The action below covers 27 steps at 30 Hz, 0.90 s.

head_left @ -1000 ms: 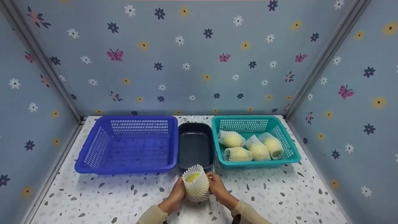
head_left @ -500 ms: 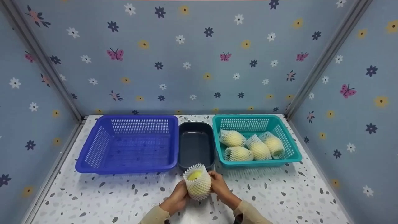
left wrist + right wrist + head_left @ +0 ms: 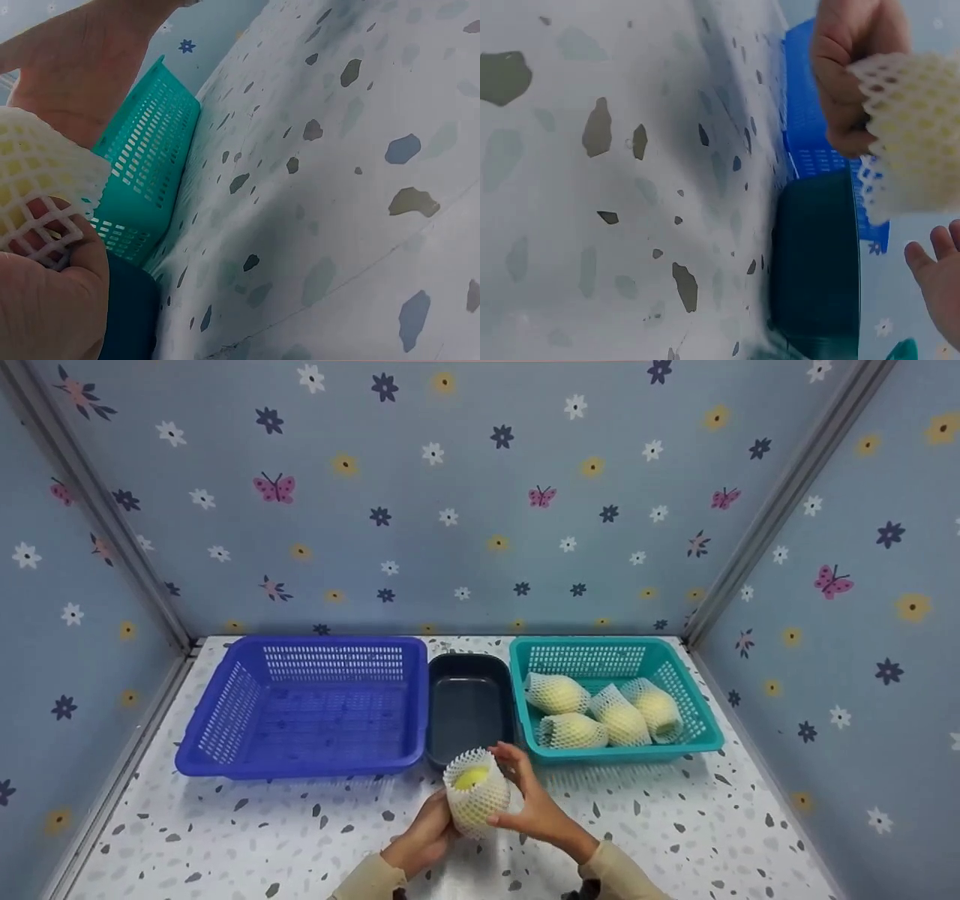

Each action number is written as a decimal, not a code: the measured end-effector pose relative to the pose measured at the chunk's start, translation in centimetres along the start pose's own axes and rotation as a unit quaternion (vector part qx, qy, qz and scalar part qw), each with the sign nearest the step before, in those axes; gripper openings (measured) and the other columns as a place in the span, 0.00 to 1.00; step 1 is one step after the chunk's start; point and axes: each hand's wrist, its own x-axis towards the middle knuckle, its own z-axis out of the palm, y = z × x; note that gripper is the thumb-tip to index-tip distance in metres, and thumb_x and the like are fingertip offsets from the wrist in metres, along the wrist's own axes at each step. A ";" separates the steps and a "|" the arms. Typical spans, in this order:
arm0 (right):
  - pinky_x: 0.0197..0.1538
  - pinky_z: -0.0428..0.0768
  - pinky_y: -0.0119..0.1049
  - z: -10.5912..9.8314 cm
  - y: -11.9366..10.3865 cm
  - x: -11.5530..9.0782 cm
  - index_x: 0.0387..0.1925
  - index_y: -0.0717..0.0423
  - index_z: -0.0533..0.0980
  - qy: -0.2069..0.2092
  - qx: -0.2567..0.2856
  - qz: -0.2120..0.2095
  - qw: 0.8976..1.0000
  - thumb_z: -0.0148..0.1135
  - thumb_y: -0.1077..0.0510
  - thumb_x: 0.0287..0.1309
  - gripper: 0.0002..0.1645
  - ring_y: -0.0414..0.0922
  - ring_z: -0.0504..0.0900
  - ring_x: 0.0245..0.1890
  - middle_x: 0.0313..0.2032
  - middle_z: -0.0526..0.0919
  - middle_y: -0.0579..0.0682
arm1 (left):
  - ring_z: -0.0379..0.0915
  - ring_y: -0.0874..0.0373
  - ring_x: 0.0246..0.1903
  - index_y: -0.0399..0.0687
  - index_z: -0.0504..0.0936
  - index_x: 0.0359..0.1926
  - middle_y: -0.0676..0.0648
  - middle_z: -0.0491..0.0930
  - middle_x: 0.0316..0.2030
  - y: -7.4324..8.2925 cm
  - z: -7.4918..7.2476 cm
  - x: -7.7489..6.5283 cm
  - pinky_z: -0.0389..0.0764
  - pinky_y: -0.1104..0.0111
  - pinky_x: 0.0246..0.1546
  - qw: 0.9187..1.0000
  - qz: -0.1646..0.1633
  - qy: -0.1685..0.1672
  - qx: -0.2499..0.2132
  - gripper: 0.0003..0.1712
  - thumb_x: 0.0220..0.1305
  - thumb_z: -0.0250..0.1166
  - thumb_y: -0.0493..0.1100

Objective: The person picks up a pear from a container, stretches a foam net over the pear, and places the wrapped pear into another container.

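A yellow-green fruit (image 3: 471,778) sits inside a white foam net sleeve (image 3: 480,808), its top showing through the open end. My left hand (image 3: 430,826) grips the sleeve low on its left side; in the left wrist view, fingers (image 3: 86,244) curl into the mesh. My right hand (image 3: 538,808) is spread at the right side of the sleeve, thumb right at the netting and fingertips near the upper rim. In the right wrist view, the right hand's fingers (image 3: 922,259) are straight and apart from the sleeve. The fruit's underside is hidden.
Just beyond the hands is a dark rectangular tub (image 3: 471,712). A blue-purple basket (image 3: 300,771) stands to its left. On its right, a teal basket (image 3: 630,755) holds several net-sleeved fruits (image 3: 622,724). The speckled tabletop (image 3: 300,840) extends in front, with patterned walls around.
The right hand has released its pinch on the sleeve and spread its fingers, shifting slightly away and up. The left hand keeps its grip; the fruit has barely moved.
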 end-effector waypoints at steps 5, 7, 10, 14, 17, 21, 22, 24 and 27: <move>0.56 0.61 0.41 1.3 0.5 -0.3 0.62 0.58 0.37 0.024 -0.048 0.023 0.998 0.74 0.62 0.31 0.65 0.51 0.57 0.59 0.58 0.53 0.58 | 0.73 0.58 0.39 0.43 0.69 0.52 0.49 0.78 0.38 -0.3 0.4 0.2 0.74 0.65 0.39 1.000 0.010 -0.002 -0.005 0.19 0.66 0.46 0.48; 0.55 0.63 0.39 1.6 0.8 -0.4 0.60 0.59 0.38 0.036 -0.045 0.021 0.998 0.75 0.64 0.29 0.64 0.52 0.59 0.57 0.56 0.54 0.58 | 0.73 0.58 0.38 0.44 0.70 0.51 0.49 0.78 0.37 -0.5 0.5 0.2 0.74 0.65 0.39 1.000 0.010 0.002 -0.008 0.18 0.66 0.45 0.47; 0.54 0.65 0.38 1.7 1.3 -0.5 0.58 0.61 0.42 0.036 -0.033 0.009 0.999 0.74 0.66 0.28 0.61 0.51 0.61 0.55 0.55 0.56 0.58 | 0.73 0.58 0.37 0.43 0.70 0.50 0.49 0.77 0.36 -0.6 0.4 0.2 0.74 0.66 0.37 1.000 0.008 0.007 -0.011 0.17 0.67 0.44 0.46; 0.50 0.68 0.39 1.8 1.7 -0.6 0.58 0.60 0.48 0.039 -0.010 -0.009 0.999 0.73 0.67 0.31 0.54 0.49 0.67 0.51 0.54 0.62 0.56 | 0.72 0.60 0.33 0.42 0.69 0.51 0.50 0.77 0.35 -0.5 0.5 0.2 0.73 0.69 0.31 1.000 0.000 0.012 -0.005 0.17 0.67 0.44 0.46; 0.48 0.70 0.39 1.8 1.7 -0.6 0.58 0.59 0.52 0.045 -0.009 -0.015 0.999 0.72 0.67 0.32 0.51 0.48 0.69 0.48 0.52 0.64 0.55 | 0.71 0.61 0.31 0.42 0.68 0.53 0.50 0.77 0.34 -0.5 0.4 0.0 0.71 0.70 0.28 1.000 -0.003 0.010 -0.002 0.18 0.67 0.44 0.46; 0.47 0.70 0.39 1.8 1.5 -0.6 0.57 0.59 0.53 0.043 -0.019 -0.024 0.999 0.72 0.67 0.32 0.50 0.47 0.69 0.47 0.51 0.65 0.55 | 0.69 0.61 0.27 0.43 0.68 0.52 0.50 0.76 0.32 -0.5 0.4 -0.1 0.70 0.71 0.25 1.000 -0.010 0.005 -0.006 0.17 0.67 0.44 0.45; 0.47 0.70 0.39 1.7 1.4 -0.6 0.57 0.59 0.53 0.042 -0.020 -0.028 0.999 0.72 0.67 0.32 0.50 0.47 0.69 0.46 0.51 0.66 0.55 | 0.68 0.62 0.25 0.43 0.69 0.50 0.50 0.76 0.31 -0.5 0.4 -0.1 0.69 0.71 0.23 1.000 -0.012 0.005 -0.005 0.16 0.67 0.44 0.45; 0.45 0.71 0.39 1.5 1.3 -0.4 0.57 0.60 0.53 0.040 -0.020 -0.037 0.998 0.71 0.68 0.32 0.50 0.47 0.69 0.45 0.50 0.66 0.56 | 0.66 0.62 0.22 0.43 0.70 0.46 0.50 0.75 0.27 -0.3 0.5 -0.2 0.68 0.72 0.21 1.000 -0.014 0.006 0.002 0.14 0.67 0.44 0.46; 0.44 0.72 0.40 1.1 0.9 0.0 0.57 0.62 0.53 0.035 -0.027 -0.055 0.998 0.71 0.68 0.32 0.49 0.47 0.69 0.45 0.50 0.66 0.56 | 0.66 0.62 0.21 0.44 0.72 0.42 0.50 0.75 0.26 0.1 0.8 -0.2 0.69 0.71 0.23 1.000 -0.012 0.004 0.014 0.15 0.67 0.44 0.47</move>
